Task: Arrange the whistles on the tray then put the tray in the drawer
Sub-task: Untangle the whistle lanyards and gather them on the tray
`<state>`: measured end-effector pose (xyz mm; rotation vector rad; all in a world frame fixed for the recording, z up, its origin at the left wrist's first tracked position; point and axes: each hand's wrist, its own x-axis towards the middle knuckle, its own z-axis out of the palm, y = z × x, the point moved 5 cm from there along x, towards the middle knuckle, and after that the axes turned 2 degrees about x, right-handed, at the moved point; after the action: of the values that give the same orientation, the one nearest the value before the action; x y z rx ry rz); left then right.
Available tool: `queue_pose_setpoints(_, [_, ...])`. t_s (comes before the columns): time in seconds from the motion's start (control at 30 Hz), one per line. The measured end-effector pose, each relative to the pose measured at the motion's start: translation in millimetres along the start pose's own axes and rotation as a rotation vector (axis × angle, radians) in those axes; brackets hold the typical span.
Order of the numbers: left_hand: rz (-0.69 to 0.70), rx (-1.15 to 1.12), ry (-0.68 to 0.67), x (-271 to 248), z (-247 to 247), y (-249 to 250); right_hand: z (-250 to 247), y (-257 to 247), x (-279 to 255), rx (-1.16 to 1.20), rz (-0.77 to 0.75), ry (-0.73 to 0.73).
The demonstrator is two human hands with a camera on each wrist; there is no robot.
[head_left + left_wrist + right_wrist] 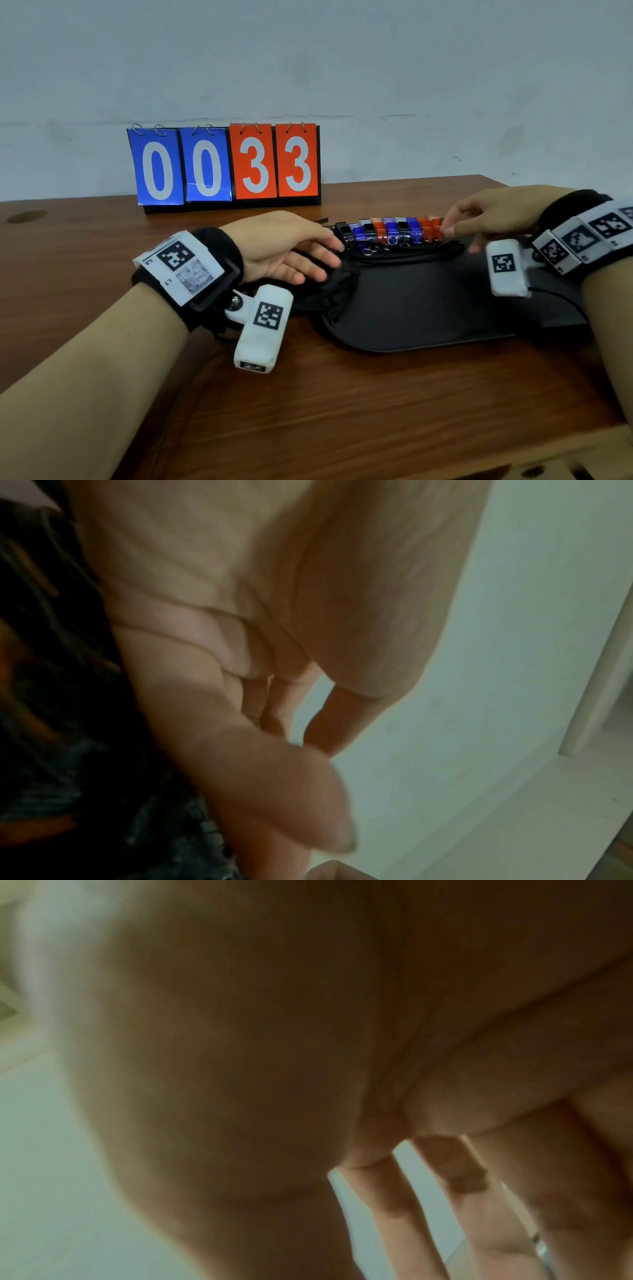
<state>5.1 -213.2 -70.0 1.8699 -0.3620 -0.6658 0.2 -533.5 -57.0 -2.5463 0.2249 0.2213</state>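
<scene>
A black tray [428, 308] lies on the wooden table [342, 411]. Along its far edge stands a tight row of black, blue, red and clear whistles [394, 229], with key rings and black cords [394, 255] trailing in front. My left hand [329, 253] lies at the row's left end with its fingers straight, over a heap of cords. My right hand [452, 228] is at the right end, and its fingertips touch the last red whistle [432, 229]. In the wrist views the left hand [308, 750] and the right hand [445, 1204] show straight fingers with nothing gripped.
A flip scoreboard [226, 164] reading 0033 stands at the back of the table against the wall. The table's front edge runs near the bottom right. No drawer is in view.
</scene>
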Motion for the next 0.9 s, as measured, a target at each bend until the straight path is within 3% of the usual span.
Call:
queue_pose_setpoints(0.13, [-0.033, 0.095, -0.006, 2.1, 1.9, -6.1, 1.8, -0.2, 0.7, 0.004, 0.000, -0.009])
queue_pose_setpoints(0.4, [0.053, 0.338, -0.059, 3.9, 7.0, -4.5, -0.7, -6.1, 0.5, -0.103, -0.020, 0.017])
queue_pose_setpoints(0.6, [0.056, 0.508, -0.163, -2.9, 12.1, -1.7, -1.5, -23.1, -4.2, -0.124, -0.129, 0.106])
queue_pose_setpoints(0.73, [0.066, 0.586, -0.173, -2.4, 13.9, -1.3, 9.9, -43.9, -7.7, 0.227, -0.273, 0.079])
queue_pose_setpoints(0.83, [0.087, 0.650, -0.138, -0.5, 12.4, -0.3, 24.3, -65.0, -13.1, 0.557, -0.374, -0.034])
queue_pose_setpoints(0.9, [0.114, 0.669, -0.133, 1.0, 11.9, -0.7, 36.2, -77.7, -17.2, 0.655, -0.431, -0.130])
